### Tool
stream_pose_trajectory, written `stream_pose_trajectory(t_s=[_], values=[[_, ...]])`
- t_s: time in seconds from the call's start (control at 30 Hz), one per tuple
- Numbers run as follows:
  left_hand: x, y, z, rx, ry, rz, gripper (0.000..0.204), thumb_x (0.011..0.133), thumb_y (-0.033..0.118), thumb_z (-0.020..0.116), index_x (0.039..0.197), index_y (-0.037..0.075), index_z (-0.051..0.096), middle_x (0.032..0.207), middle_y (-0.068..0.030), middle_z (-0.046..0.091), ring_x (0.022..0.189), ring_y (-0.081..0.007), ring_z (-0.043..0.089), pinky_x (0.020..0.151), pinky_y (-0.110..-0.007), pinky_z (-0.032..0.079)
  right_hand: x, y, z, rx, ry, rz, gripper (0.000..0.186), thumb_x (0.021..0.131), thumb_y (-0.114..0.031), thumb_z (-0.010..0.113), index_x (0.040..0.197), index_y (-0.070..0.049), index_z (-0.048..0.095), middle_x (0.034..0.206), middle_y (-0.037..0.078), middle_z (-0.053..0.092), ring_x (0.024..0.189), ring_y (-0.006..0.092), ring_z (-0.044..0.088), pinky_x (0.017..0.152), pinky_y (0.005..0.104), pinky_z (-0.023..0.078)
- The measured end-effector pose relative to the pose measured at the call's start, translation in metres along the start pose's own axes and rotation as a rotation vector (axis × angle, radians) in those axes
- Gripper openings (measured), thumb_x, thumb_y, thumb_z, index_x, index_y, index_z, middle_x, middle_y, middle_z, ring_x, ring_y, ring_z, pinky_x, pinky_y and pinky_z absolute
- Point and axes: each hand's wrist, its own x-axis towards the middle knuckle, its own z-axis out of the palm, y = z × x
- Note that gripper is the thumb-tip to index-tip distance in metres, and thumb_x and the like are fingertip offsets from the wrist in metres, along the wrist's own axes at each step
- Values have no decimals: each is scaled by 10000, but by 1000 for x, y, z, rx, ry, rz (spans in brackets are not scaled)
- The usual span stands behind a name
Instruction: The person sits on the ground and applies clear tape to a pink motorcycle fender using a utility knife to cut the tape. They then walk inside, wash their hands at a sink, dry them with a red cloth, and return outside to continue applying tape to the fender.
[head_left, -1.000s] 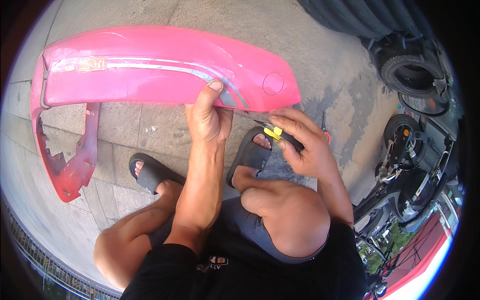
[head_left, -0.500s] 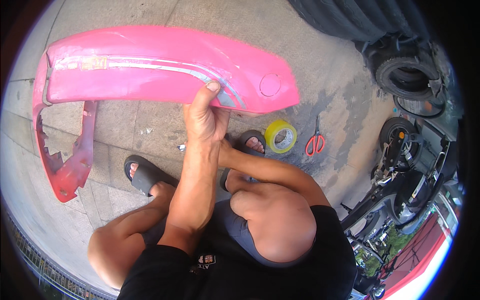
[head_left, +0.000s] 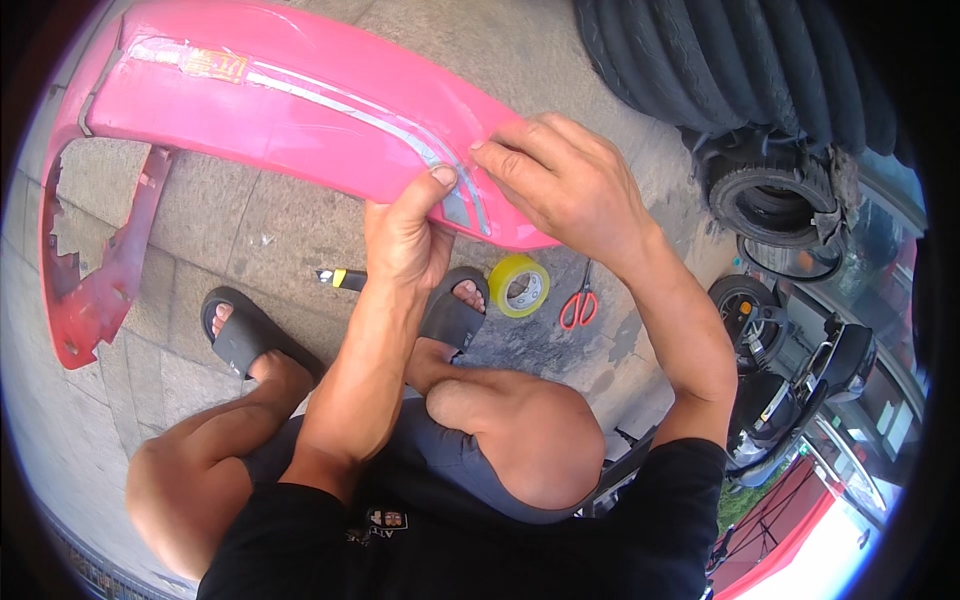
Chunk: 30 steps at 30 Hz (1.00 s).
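Currently a pink scooter body panel (head_left: pixel 300 110) is being held up off the paved ground by both hands. The left hand (head_left: pixel 405 235) is gripping the panel's lower edge from below, thumb pressed on the face just beside the silver trim stripe (head_left: pixel 380 125); grip closed on the panel. The right hand (head_left: pixel 565 180) is being laid flat on the panel's right end, fingertips (head_left: pixel 490 155) pressing down at the stripe's end; fingers spread, nothing pinched that can be made out.

The step in hand is judged to be smoothing or sticking down the stripe end. The next move probably calls for steady support from below while fingertip pressure is being run along the stripe.

Below the panel on the ground: a yellow tape roll (head_left: pixel 520 285), red-handled scissors (head_left: pixel 578 305) just right of the roll, a yellow-black utility knife (head_left: pixel 340 278) under the panel's middle. Stacked tyres (head_left: pixel 740 70) are lying beyond the panel's right end.
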Motion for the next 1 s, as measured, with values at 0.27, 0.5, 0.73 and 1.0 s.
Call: stream_pose_trajectory(t_s=[0.27, 0.5, 0.73, 1.0], values=[[-3, 14, -1, 2, 31, -20, 436, 841, -5, 627, 1261, 16, 510, 1158, -98, 619, 1071, -221, 632, 944, -398, 536, 26, 3, -8, -49, -139, -187, 230, 672, -116, 658, 899, -77, 676, 799, 9, 575, 757, 179, 603, 609, 298, 553], [-5, 16, 1, 0, 35, -35, 447, 837, 3, 637, 1264, 15, 507, 1159, -99, 619, 1070, -223, 633, 942, -390, 539, 37, 11, -8, 1, -141, -313, 159, 661, -140, 654, 812, -99, 625, 801, 2, 548, 776, 185, 589, 621, 307, 534], [-5, 15, 2, -6, 44, -20, 431, 844, 0, 629, 1260, 4, 519, 1162, -104, 625, 1074, -223, 631, 947, -392, 532, 36, 12, 2, 83, -127, -205, 180, 678, -135, 676, 848, -112, 621, 863, 22, 569, 808, 228, 582, 672, 350, 514], [-6, 15, 4, -6, 43, -26, 422, 847, -5, 624, 1256, -5, 521, 1159, -105, 629, 1078, -224, 629, 960, -398, 523, 31, 11, 12, 232, 6, -65, 219, 709, -102, 730, 899, -82, 625, 893, 69, 589, 819, 276, 582, 714, 383, 494]])
